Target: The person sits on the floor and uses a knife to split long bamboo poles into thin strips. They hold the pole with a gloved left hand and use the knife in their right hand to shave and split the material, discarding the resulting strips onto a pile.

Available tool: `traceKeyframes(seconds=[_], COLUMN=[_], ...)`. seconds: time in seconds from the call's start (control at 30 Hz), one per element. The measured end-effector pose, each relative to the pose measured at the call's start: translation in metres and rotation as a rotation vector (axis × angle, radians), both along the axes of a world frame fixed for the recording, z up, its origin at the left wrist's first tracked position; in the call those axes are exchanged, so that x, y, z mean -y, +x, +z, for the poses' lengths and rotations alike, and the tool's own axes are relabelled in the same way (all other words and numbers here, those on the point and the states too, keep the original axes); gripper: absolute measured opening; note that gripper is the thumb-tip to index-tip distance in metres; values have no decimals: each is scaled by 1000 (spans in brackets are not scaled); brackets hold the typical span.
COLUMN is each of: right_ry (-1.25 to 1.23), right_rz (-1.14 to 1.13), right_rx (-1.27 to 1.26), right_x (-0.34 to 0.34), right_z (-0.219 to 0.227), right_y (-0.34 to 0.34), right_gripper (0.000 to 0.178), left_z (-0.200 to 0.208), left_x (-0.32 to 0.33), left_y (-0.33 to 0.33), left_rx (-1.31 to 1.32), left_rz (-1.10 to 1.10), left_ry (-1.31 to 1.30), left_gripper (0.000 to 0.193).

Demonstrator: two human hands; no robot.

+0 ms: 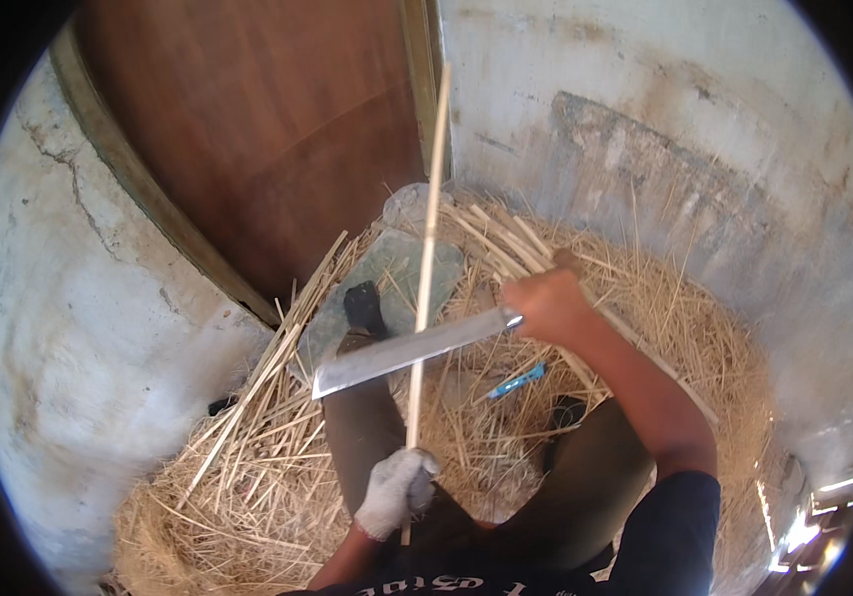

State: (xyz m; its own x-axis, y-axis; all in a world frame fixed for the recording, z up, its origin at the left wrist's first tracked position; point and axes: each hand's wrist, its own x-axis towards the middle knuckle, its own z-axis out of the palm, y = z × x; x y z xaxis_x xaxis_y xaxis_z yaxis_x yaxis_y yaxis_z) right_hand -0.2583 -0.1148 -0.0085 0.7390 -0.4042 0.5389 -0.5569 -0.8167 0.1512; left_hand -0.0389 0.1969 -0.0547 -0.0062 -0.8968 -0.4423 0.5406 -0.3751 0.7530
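Gloved left hand (397, 491) closes around a long stick (425, 268); bare right hand (549, 306) grips a broad blade (407, 351) laid across it; heaped shavings (248, 467) suggest much trimming done, this stick unfinished

left grip (397, 490) in white knit glove, right grip (549, 306) bare; black short-sleeved shirt (667, 536), dark trousers (585, 487).

you have no packages, labels, signs or screens before you here.
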Motion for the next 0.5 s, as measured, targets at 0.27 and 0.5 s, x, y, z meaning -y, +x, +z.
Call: traceKeyframes(seconds=[0.27, 0.5], right_ry=[262, 101], right_rz=[-411, -78], right_rx=[261, -150], right_x=[-34, -109], right_z=[25, -17], right_y=[-73, -33], right_gripper=[9, 11], left_z=[5, 7], left_x=[-1, 1], left_y=[-2, -23], left_rx=[126, 370], left_rz=[-280, -201], left_ry=[-70, -175], left_gripper=[33, 37])
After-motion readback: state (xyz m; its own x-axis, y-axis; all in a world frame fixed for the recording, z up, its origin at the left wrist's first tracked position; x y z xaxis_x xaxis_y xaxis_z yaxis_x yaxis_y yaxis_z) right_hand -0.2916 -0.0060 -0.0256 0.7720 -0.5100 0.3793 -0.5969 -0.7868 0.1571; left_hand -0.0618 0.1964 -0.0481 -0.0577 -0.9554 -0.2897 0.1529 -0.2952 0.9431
